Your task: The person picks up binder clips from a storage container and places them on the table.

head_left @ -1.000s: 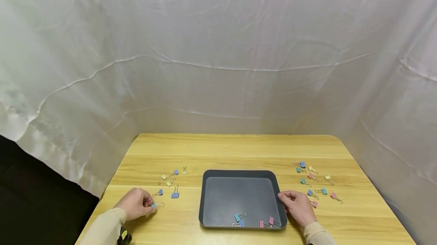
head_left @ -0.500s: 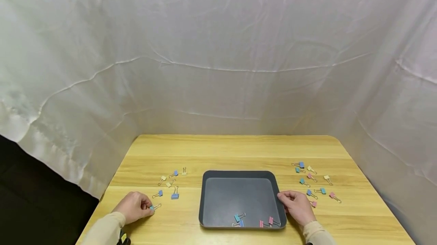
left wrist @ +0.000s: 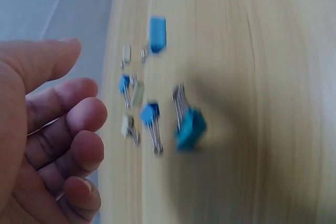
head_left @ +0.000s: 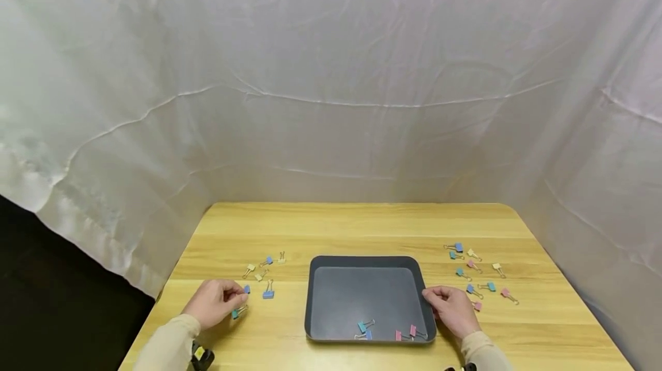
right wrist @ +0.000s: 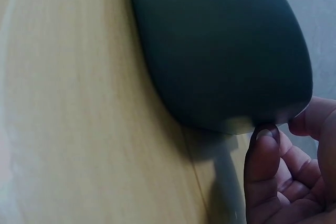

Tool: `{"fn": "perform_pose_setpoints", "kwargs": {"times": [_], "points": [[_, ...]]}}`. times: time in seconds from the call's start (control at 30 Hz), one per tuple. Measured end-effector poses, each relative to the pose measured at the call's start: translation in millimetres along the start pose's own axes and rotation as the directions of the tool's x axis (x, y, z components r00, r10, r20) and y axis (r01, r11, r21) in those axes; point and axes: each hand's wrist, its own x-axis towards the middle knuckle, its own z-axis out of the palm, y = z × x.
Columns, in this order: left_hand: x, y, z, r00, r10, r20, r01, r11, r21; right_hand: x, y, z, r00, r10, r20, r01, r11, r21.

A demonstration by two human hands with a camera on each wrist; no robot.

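My left hand (head_left: pixel 214 302) hovers at the left of the table, thumb and loosely bent fingers apart with nothing between them. Just by its fingertips is a teal binder clip (left wrist: pixel 190 128), blurred in the left wrist view. A small blue binder clip (left wrist: pixel 150 113) lies beside that one, partly behind the hand in the head view. With thumb and fingers my right hand (head_left: pixel 454 309) pinches the right rim of a dark grey tray (head_left: pixel 372 262). Inside the tray, near its front edge, lie a teal clip (head_left: pixel 363 327), a blue clip (head_left: pixel 368 335) and two pink clips (head_left: pixel 414 330).
Several yellow and blue clips are scattered left of the tray, among them a larger blue clip (head_left: pixel 268 294). To the right lies another group, with a yellow clip (head_left: pixel 497 267) and a pink clip (head_left: pixel 505 293). A pale curtain (head_left: pixel 362 130) surrounds the wooden table (head_left: pixel 362 227).
My left hand held the teal clip in its fingertips; now it has let go and shifted slightly forward and right. The right hand keeps its hold on the tray's rim.
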Motion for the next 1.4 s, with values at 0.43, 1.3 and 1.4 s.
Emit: {"fn": "perform_pose_setpoints", "kwargs": {"times": [0.43, 1.3, 1.4], "points": [[7.2, 38.7, 31.7, 0.990, 0.089, -0.110, -0.094, 0.995, -0.045, 0.0, -4.9, -3.3, 0.999, -0.022, 0.024, 0.022, 1.000, -0.013], [17.3, 84.1, 99.8, 0.998, -0.048, -0.044, 0.028, 0.926, -0.377, 29.1, -87.5, -1.0, 0.790, -0.481, 0.380, 0.586, 0.775, -0.236], [18.6, 87.7, 104.0, 0.997, -0.065, -0.030, 0.048, 0.913, -0.404, 31.5, -95.8, 12.1, 0.729, -0.509, 0.458, 0.649, 0.726, -0.226]]}}
